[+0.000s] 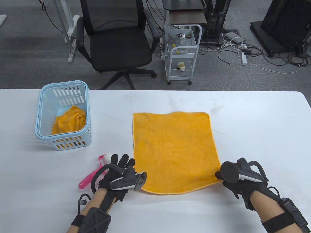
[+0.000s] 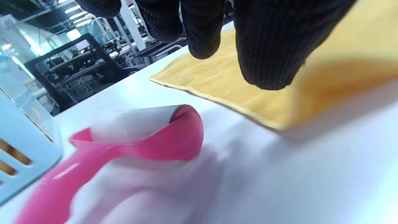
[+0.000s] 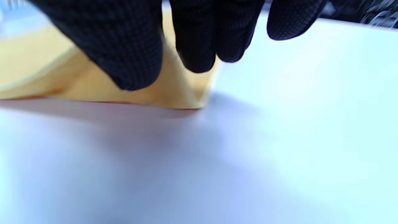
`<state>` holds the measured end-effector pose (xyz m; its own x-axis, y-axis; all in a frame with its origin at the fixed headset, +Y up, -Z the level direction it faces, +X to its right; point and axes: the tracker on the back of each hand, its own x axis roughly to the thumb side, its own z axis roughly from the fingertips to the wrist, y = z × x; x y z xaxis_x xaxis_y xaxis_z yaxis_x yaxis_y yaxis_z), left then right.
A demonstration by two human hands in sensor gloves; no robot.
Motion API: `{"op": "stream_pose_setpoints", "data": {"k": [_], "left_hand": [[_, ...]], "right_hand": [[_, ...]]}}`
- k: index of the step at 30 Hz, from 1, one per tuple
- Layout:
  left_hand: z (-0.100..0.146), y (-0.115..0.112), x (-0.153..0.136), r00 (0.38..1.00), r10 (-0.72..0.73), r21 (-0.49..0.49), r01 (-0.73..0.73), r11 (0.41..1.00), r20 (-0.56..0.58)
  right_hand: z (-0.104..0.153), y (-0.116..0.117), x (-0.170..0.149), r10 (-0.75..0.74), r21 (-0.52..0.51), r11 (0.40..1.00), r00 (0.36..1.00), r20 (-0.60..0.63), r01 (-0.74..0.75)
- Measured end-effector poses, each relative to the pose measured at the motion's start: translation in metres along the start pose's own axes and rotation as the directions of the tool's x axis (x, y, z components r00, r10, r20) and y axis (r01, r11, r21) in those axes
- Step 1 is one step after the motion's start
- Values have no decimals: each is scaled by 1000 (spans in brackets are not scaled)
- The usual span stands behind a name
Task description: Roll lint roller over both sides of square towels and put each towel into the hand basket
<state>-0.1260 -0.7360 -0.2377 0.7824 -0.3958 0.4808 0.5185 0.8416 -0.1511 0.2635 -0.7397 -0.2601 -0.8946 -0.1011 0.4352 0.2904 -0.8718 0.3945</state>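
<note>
Sitting bunched in basket point(image 1: 41, 116) one towel point(image 1: 70, 119), lying flat second towel point(image 1: 173, 150), right hand point(image 1: 239, 180) pinching its near corner, left hand point(image 1: 116, 173) hovering relaxed and empty over lint roller point(image 1: 93, 173), rolling and basketing pending.

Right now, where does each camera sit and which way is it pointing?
Table view: overhead, looking down at the table; both gloved forearms, left hand and right hand, show.
Left wrist view: low at the left wrist, facing the lint roller and basket; fingertips on top.
Right wrist view: low at the right wrist, facing the towel corner; fingertips on top.
All views share the towel.
</note>
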Motion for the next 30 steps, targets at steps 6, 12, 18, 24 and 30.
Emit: {"op": "stream_pose_setpoints", "data": {"k": [6, 12, 18, 24, 30], "left_hand": [[32, -1, -28, 989, 87, 25, -84, 996, -118], [28, -39, -78, 909, 237, -87, -282, 955, -343], [10, -76, -97, 829, 286, -155, -401, 903, -481], [-4, -97, -101, 756, 333, -96, -461, 882, -564], [3, -68, -103, 672, 590, 72, -631, 772, -447]], "right_hand": [[17, 0, -10, 31, 39, 999, 999, -41, -30], [-4, 14, -21, -188, -88, 979, 980, -64, 182], [-17, 35, -20, -175, -53, 984, 981, -79, 171], [-21, 43, -22, -188, -28, 982, 978, -90, 187], [-20, 43, -26, -202, -24, 979, 975, -94, 201]]}}
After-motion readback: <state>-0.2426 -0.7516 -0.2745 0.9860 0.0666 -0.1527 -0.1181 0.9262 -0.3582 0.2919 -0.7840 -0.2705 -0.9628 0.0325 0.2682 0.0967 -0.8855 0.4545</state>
